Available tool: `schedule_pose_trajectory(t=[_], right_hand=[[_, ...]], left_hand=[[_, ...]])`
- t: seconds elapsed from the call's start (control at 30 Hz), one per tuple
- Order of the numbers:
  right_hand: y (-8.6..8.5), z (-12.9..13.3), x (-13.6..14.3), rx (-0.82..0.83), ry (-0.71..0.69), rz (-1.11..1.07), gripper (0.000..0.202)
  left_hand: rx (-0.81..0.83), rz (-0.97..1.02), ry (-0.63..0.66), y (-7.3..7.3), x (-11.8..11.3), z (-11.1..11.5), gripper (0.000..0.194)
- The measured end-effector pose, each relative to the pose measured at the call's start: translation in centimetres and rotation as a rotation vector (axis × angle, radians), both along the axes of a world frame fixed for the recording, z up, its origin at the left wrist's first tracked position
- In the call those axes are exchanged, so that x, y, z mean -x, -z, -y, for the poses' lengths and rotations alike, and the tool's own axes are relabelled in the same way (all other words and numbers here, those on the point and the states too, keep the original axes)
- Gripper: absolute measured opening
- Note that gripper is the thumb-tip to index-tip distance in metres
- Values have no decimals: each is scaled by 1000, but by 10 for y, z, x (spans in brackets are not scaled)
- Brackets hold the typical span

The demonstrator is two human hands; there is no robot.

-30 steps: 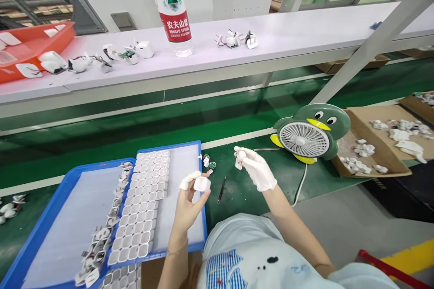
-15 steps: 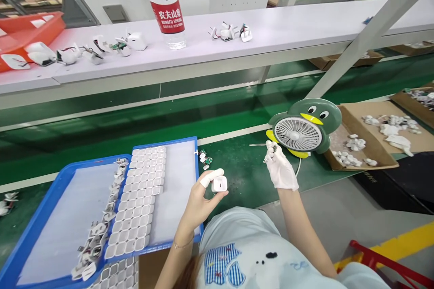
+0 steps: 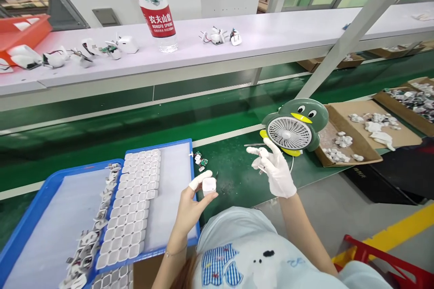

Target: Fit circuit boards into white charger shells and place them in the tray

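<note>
My left hand (image 3: 193,201), with white finger cots on it, pinches a small white charger housing (image 3: 209,185) between thumb and fingers in front of my body. A white glove covers my right hand (image 3: 278,172). Its thumb and some fingers are closed on a small white part with metal bits (image 3: 260,162), while other fingers stretch out toward the fan; the part is half hidden by the fingers. Left of my left hand, rows of open white housings (image 3: 135,203) stand on a blue tray (image 3: 196,149). A line of white plug assemblies with wires (image 3: 98,223) runs beside them.
A green penguin-shaped fan (image 3: 294,126) stands just beyond my right hand. Cardboard boxes of white parts (image 3: 369,159) are at the right. A small pile of circuit boards (image 3: 200,161) lies by the tray. A water bottle (image 3: 159,13) stands on the white shelf (image 3: 288,31).
The housing in my left hand has turned, so a different face shows. My right hand's fingers have opened out and its held part has shifted left. The whole view has swung slightly right.
</note>
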State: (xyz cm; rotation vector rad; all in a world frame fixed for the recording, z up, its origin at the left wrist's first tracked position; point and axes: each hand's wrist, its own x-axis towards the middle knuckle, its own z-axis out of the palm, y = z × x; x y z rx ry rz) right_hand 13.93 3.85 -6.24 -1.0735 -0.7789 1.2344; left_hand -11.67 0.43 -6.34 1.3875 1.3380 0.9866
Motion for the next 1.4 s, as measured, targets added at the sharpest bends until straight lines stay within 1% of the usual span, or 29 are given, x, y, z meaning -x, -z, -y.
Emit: schedule_pose_trajectory(t=[0.07,0.13,0.23,0.3,0.37,0.47,0.53,0.6,0.67,0.73,0.87,1.03,1.1,1.2,1.3,1.33,1.4], right_hand=[[-12,5,5,-43,-84,49,50],[-20,9,9,-92,-171,46,41],[-28,13,15,-173,-298,68,41],[-31,13,22,-232,-332,172,44],[-34,13,29,-296,-332,354,46],[-36,12,39,-450,-277,638,49],[-37,12,43,-579,-230,793,52],[-37,12,46,-659,-212,945,54],[-36,14,47,-670,-217,1084,53],[-33,16,48,-687,-217,1164,54],[-30,23,48,-767,-255,1225,61],[-32,28,48,-775,-316,1305,66],[-32,29,48,-763,-340,1305,65],[-30,30,47,-717,-426,1285,61],[-30,32,48,-667,-502,1188,59],[-31,32,48,-645,-509,1116,58],[-35,33,49,-589,-497,950,56]], left_hand=[[-18,5,20,-8,-5,-1,53],[-55,3,34,-18,-10,0,58],[-129,25,11,-31,-16,4,66],[-154,38,-17,-38,-20,7,61],[-124,76,-5,-44,-22,9,52],[-1,236,104,-46,-23,8,44],[82,385,182,-43,-22,7,44],[152,499,227,-40,-20,5,48],[200,564,231,-38,-18,4,50],[221,616,197,-37,-15,3,51],[251,666,92,-39,-10,0,53],[309,702,111,-39,-7,-2,53],[301,750,107,-38,-5,-1,51],[281,792,99,-38,-1,0,52],[249,761,113,-43,5,2,53],[227,719,113,-46,7,3,51],[150,559,74,-51,9,6,45]])
